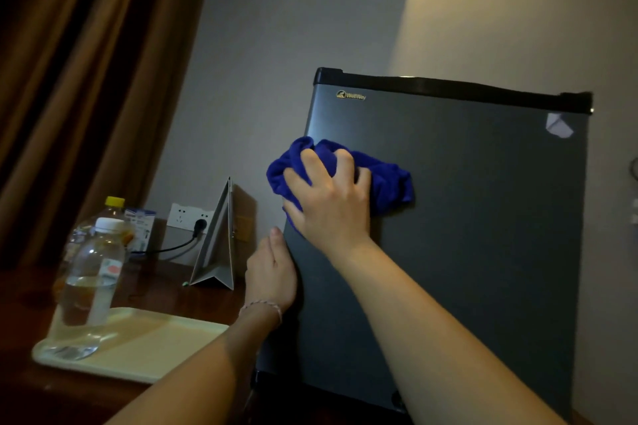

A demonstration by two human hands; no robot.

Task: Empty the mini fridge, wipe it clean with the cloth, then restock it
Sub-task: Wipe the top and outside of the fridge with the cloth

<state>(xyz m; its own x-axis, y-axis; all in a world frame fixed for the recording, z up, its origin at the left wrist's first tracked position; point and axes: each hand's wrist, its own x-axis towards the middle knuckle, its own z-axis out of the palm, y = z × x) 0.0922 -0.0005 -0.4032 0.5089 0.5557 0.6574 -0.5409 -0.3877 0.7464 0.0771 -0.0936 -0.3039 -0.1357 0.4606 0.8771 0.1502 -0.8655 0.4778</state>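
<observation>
The dark grey mini fridge (466, 217) stands on the wooden desk with its door closed. My right hand (328, 197) grips a bunched blue cloth (386, 179) and presses it against the upper left of the door. My left hand (271, 269) rests along the door's left edge with its fingers straight. On a cream tray (165, 345) at the left stand a clear water bottle (91, 286) with a white cap, a yellow-capped bottle (114, 207) behind it and a small blue-and-white carton (139, 228).
A folded grey card stand (217, 252) sits on the desk between the tray and the fridge. Behind it a wall socket (190, 217) holds a black plug and cable. Brown curtains (86, 79) hang at the left.
</observation>
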